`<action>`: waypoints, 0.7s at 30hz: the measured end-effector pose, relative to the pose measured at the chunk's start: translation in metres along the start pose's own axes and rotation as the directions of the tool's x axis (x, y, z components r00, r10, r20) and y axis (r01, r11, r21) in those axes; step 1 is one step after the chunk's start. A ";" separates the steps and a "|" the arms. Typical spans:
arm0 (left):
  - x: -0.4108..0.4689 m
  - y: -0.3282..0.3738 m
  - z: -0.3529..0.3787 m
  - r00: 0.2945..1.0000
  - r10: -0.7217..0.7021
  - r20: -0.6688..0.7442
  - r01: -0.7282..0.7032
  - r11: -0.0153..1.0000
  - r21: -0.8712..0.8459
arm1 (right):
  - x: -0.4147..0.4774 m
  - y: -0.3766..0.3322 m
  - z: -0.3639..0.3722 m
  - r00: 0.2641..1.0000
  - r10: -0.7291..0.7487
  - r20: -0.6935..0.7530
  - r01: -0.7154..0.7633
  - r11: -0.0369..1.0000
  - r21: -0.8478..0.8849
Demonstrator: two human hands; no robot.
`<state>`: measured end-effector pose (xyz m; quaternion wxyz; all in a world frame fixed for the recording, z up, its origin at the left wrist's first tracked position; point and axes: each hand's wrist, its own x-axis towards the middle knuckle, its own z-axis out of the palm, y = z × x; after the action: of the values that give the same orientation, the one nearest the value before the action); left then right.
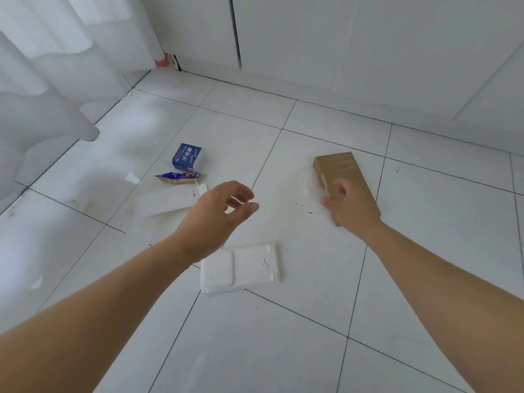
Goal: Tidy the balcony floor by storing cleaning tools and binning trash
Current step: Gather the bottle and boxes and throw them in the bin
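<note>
A flat brown cardboard box [341, 171] lies on the white tiled floor at the right. My right hand [350, 207] grips its near end, thumb on the left edge and fingers curled over the top. My left hand [218, 214] hovers open above the floor, fingers loosely spread, holding nothing. Left of it lie a flat white box [167, 201], a blue snack wrapper [180, 177] and a small blue-and-white box [187, 156]. A white moulded tray [241, 268] lies just below my left hand.
White cabinet doors [312, 38] close off the far side. White curtains [42, 80] hang along the left. A small pink object [164, 60] sits in the far corner. Small scraps and dark specks [307, 209] dot the tiles near the brown box.
</note>
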<state>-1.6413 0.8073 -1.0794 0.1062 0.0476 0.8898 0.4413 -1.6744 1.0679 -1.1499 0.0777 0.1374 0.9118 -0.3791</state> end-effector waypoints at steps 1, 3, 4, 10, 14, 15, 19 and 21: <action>0.001 -0.003 0.002 1.000 -0.003 0.006 0.003 1.000 0.007 | 0.004 0.002 0.005 1.000 -0.017 0.018 0.018 0.999 -0.037; 0.007 -0.012 0.009 1.000 -0.011 0.018 0.011 1.000 0.017 | 0.017 0.005 0.018 0.997 -0.033 0.075 0.041 0.994 -0.105; 0.009 -0.016 0.011 1.000 -0.017 0.022 0.016 1.000 0.018 | 0.022 0.006 0.024 0.994 -0.031 0.103 0.045 0.990 -0.136; 0.016 -0.038 0.016 0.998 -0.059 0.034 0.057 0.997 0.043 | 0.041 0.011 0.049 0.981 -0.049 0.189 0.143 0.838 -0.527; 0.019 -0.052 0.023 0.994 -0.088 0.070 0.082 0.993 0.084 | 0.045 0.017 0.057 0.990 -0.060 0.129 0.120 0.835 -0.537; 0.020 -0.056 0.027 0.991 -0.100 0.083 0.092 0.991 0.095 | 0.045 0.017 0.057 0.990 -0.074 0.119 0.125 0.847 -0.516; 0.023 -0.068 0.041 0.980 -0.150 0.134 0.132 0.982 0.138 | 0.039 0.014 0.052 0.981 -0.129 0.147 0.165 0.948 -0.271; 0.023 -0.072 0.047 0.976 -0.162 0.146 0.141 0.979 0.145 | 0.037 0.015 0.048 0.988 -0.146 0.052 0.155 0.958 -0.243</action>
<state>-1.6522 0.8045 -1.1677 0.2060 0.0211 0.9072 0.3661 -1.7035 1.0512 -1.2024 0.0803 0.0506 0.9582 -0.2701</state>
